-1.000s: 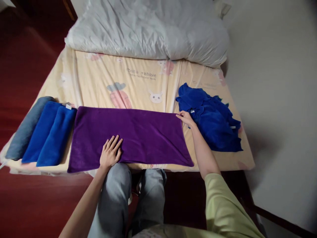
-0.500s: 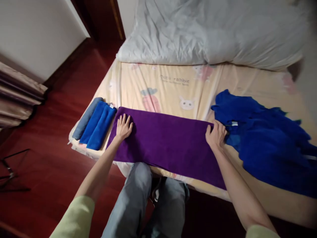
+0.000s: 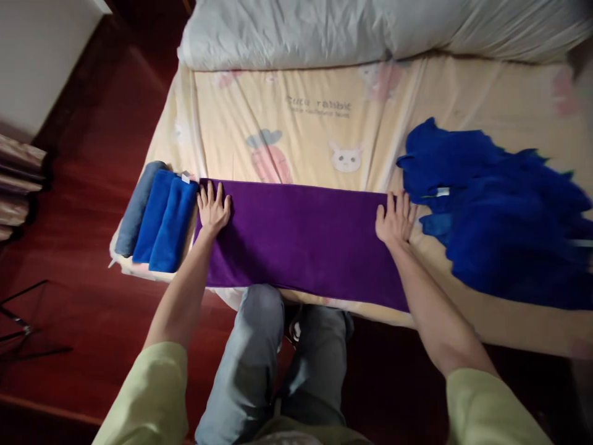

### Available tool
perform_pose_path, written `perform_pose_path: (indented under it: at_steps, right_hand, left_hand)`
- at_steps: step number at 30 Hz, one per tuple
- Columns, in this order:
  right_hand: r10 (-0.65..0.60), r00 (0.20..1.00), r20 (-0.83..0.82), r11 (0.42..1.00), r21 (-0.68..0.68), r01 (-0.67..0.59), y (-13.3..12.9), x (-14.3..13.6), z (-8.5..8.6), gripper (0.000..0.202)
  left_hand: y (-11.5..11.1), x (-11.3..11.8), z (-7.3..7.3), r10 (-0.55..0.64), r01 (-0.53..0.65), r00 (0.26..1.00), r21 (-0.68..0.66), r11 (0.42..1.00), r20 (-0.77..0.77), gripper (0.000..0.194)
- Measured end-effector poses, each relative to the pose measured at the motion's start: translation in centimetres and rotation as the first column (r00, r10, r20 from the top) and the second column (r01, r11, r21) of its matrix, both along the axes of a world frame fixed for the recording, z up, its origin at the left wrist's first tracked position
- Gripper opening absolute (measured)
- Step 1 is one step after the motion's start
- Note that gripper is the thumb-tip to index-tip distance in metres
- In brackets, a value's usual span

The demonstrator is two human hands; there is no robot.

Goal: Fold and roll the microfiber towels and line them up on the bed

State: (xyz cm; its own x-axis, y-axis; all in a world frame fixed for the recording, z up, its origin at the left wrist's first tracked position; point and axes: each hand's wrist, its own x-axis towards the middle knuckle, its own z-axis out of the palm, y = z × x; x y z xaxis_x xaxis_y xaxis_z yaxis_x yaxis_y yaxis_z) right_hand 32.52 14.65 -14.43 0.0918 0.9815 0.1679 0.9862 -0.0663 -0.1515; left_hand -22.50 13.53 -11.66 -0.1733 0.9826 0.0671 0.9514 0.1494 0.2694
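Note:
A purple towel (image 3: 301, 238) lies spread flat across the near edge of the bed, its long side running left to right. My left hand (image 3: 214, 209) rests on its far left corner with fingers spread. On the far right corner lies my right hand (image 3: 395, 219), fingers apart, palm down. Just left of the towel are rolled blue towels (image 3: 170, 222) with a white tag, and a grey-blue rolled towel (image 3: 141, 207) beside them. To the right of my right hand sits a loose heap of blue towels (image 3: 500, 222).
A yellow bedsheet (image 3: 315, 145) with rabbit and carrot prints covers the bed. A pale grey quilt (image 3: 324, 37) is bunched at the back. On the left are a dark red floor (image 3: 92, 247), a curtain (image 3: 18, 179) and a black metal stand (image 3: 23, 327).
The view has tilted down and shifted a little. My right hand's fingers have straightened and spread at the towel's corner; my left hand has slid nearer the far left corner.

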Motion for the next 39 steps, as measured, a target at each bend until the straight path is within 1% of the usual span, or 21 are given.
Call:
perform_pose_path:
  at_steps: [1,3,4,6,9,11,12,13,15,20,23,25,27,29,30,32,33,35,37,39]
  right_hand:
    - [-0.012,1.000,0.001,1.000,0.010,0.012,-0.7,-0.6,0.6,0.061]
    - [0.004,1.000,-0.012,1.000,0.026,-0.004,-3.0,-1.8,1.8,0.061]
    - [0.028,0.999,-0.024,0.999,0.029,-0.028,-4.7,-2.4,2.3,0.062]
    - [0.077,0.996,-0.049,0.997,0.022,-0.076,-8.9,-3.1,2.8,0.063]
    - [0.105,0.993,-0.062,0.994,-0.036,-0.107,-15.5,-2.8,2.5,0.065]
    - [0.100,0.994,-0.053,0.991,-0.084,-0.104,-18.7,-2.0,2.0,0.066]
    - [0.091,0.995,-0.045,0.990,-0.101,-0.096,-19.7,-1.7,1.8,0.066]
    - [0.080,0.996,-0.036,0.990,-0.110,-0.084,-20.3,-1.4,1.6,0.067]
    - [0.064,0.998,-0.018,0.991,-0.120,-0.066,-20.6,-1.1,1.3,0.067]
    - [0.049,0.999,0.018,0.989,-0.140,-0.046,-19.7,-1.1,1.1,0.067]
    - [0.043,0.999,0.033,0.988,-0.151,-0.038,-19.5,-1.1,1.4,0.066]
    - [0.024,0.999,0.044,0.985,-0.174,-0.016,-19.6,-1.7,1.9,0.066]
    - [-0.029,0.998,0.054,0.982,-0.185,0.039,-20.1,-3.3,2.7,0.065]
    - [-0.036,0.998,0.044,0.986,-0.161,0.042,-21.3,-6.0,3.6,0.065]
    - [-0.002,1.000,0.031,0.990,-0.139,0.007,-22.2,-7.7,4.0,0.065]
    - [0.128,0.992,-0.002,0.985,-0.115,-0.127,-24.4,-11.0,4.3,0.067]
    - [0.175,0.984,-0.022,0.976,-0.130,-0.177,-25.4,-12.5,4.3,0.067]
    - [0.196,0.978,-0.069,0.956,-0.210,-0.206,-27.0,-14.4,4.3,0.066]
    - [0.177,0.978,-0.106,0.930,-0.306,-0.202,-27.8,-15.0,4.6,0.064]
    - [0.160,0.979,-0.126,0.903,-0.382,-0.196,-28.1,-14.9,5.3,0.063]
  left_hand:
    - [-1.1,0.3,0.5,-0.031,0.031,0.999,0.001,1.000,0.012,0.068]
    - [-4.1,0.9,1.4,-0.095,0.095,0.995,0.008,0.995,0.030,0.067]
    - [-6.0,1.0,1.7,-0.113,0.113,0.993,0.015,0.994,0.035,0.066]
    - [-10.2,0.8,1.9,-0.117,0.117,0.992,0.024,0.993,0.041,0.064]
    - [-15.7,-0.2,1.2,-0.081,0.079,0.995,0.028,0.996,0.052,0.065]
    - [-18.1,-1.0,0.4,-0.042,0.040,0.998,0.046,0.998,0.056,0.064]
    - [-18.8,-1.3,0.0,-0.024,0.021,0.998,0.059,0.998,0.055,0.064]
    - [-19.2,-1.5,-0.3,-0.010,0.006,0.999,0.072,0.997,0.053,0.064]
    - [-19.3,-1.7,-1.0,-0.006,0.002,0.999,0.087,0.996,0.049,0.064]
    - [-18.7,-2.1,-1.9,-0.057,0.052,0.997,0.087,0.995,0.050,0.066]
    - [-18.7,-2.4,-1.9,-0.060,0.055,0.997,0.086,0.995,0.053,0.065]
    - [-18.8,-2.4,-1.4,-0.059,0.055,0.997,0.078,0.995,0.047,0.065]
    - [-18.8,-2.3,-0.4,-0.063,0.061,0.997,0.055,0.997,0.035,0.065]
    - [-19.0,-1.7,0.6,-0.081,0.080,0.997,0.047,0.996,0.009,0.065]
    - [-19.3,-1.2,1.0,-0.113,0.113,0.994,0.055,0.992,-0.009,0.065]
    - [-20.3,0.1,1.4,-0.240,0.243,0.969,0.075,0.967,-0.050,0.067]
    - [-20.9,0.8,1.3,-0.322,0.327,0.944,0.072,0.942,-0.066,0.068]
    - [-22.3,2.3,0.6,-0.447,0.451,0.891,0.039,0.892,-0.078,0.071]
    - [-23.4,3.2,-0.2,-0.475,0.477,0.876,0.005,0.879,-0.082,0.073]
    - [-24.0,3.7,-0.8,-0.459,0.461,0.884,-0.005,0.888,-0.093,0.073]
